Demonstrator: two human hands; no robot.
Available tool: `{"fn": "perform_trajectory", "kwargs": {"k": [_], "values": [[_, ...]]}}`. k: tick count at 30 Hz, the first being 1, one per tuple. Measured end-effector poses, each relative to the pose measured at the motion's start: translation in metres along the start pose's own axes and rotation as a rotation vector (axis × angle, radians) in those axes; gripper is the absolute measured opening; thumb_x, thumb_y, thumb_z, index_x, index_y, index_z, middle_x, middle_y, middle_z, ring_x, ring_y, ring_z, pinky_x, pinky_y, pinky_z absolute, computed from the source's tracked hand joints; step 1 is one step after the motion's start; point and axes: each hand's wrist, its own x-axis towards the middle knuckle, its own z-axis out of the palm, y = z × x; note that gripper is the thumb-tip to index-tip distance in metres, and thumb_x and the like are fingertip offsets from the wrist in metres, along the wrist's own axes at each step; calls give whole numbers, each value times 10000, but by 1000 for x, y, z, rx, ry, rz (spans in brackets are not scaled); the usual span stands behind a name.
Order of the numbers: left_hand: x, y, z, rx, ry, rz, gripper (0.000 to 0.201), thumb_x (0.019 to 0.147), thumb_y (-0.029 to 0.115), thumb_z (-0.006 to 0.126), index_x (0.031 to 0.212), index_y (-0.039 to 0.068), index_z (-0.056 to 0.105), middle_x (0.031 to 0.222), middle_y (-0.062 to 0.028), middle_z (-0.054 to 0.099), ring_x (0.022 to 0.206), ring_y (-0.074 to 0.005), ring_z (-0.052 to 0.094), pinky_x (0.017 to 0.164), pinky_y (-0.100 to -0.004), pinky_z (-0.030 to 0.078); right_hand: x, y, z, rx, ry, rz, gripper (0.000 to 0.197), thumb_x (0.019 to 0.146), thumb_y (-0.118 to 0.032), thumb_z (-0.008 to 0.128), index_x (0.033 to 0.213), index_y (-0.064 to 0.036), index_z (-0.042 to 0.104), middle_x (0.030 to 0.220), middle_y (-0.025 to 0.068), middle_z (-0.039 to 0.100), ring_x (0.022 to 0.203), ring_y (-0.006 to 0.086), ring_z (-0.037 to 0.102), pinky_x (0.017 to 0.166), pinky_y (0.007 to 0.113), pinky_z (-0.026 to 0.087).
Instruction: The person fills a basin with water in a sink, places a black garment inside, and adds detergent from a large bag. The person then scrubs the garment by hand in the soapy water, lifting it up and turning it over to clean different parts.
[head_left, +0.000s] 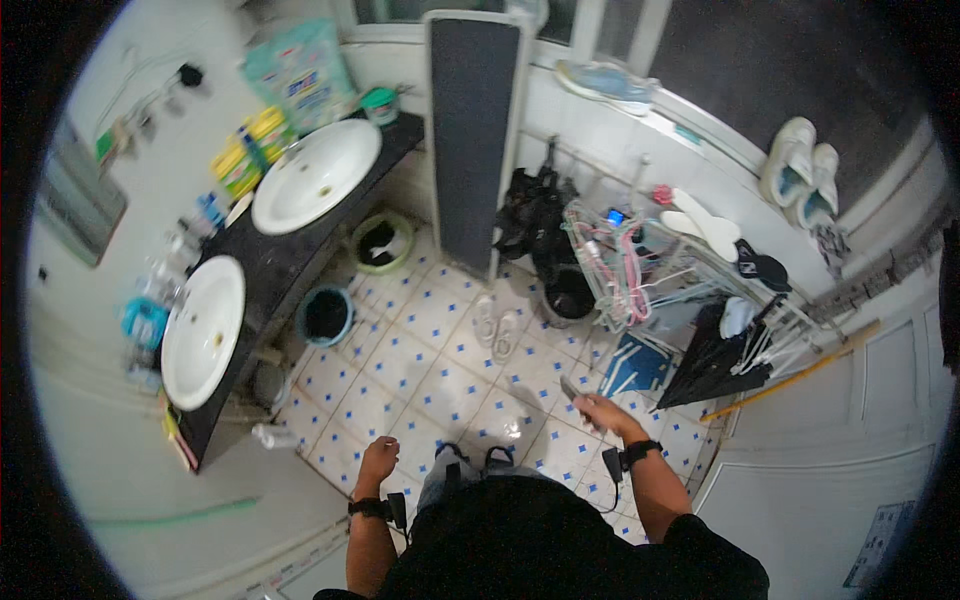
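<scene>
My right hand [603, 412] is closed round a slim grey object [570, 388] that sticks out past the fingers; its kind is too small and blurred to make out. It hangs over the tiled floor, near a blue mat or board [638, 364]. My left hand [379, 459] hangs low at my left side with its fingers loosely curled, and nothing shows in it. Each wrist wears a black strap with a small device. Ahead of my feet, a pair of light slippers [496, 328] stands on the floor.
Two white washbasins [316, 178] sit in a dark counter on the left, with a blue bucket [326, 314] and a pale green bin [381, 242] below. A tall dark panel [474, 150] stands ahead. Hangers [632, 262], a black umbrella [712, 352] and a yellow pole [790, 372] crowd the right.
</scene>
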Motion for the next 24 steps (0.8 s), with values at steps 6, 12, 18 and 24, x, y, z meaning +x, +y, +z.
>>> {"fn": "perform_trajectory", "kwargs": {"k": [6,12,18,24], "values": [[80,77,36,22,-125,60,294,829,200,523,1014,-18,589,814,-152,652,689,-221,643,653,-331,505,-29,-129,-154,-11,408,-653,601,782,-270,686,1283,-60,428,1220,127,495,1128,244,465,971,338,355],[210,77,72,11,-299,218,177,766,131,570,884,0,579,960,-155,604,765,-264,629,656,-346,523,-70,-221,-285,-234,946,-717,725,627,-71,778,1267,-96,440,1228,142,467,1141,269,455,979,331,351],[313,158,96,-7,-141,590,175,831,147,538,936,10,564,743,-87,615,697,-202,599,607,-307,498,-29,-240,-431,-506,1128,-746,752,555,-33,765,1239,-96,460,1192,153,470,1148,310,437,989,363,355],[246,346,110,-204,-34,422,220,874,158,500,979,-19,576,759,-107,620,652,-174,608,617,-293,483,-23,-262,-506,-582,930,-524,760,533,14,728,1230,-139,466,1205,151,469,1162,316,430,994,369,356]]}}
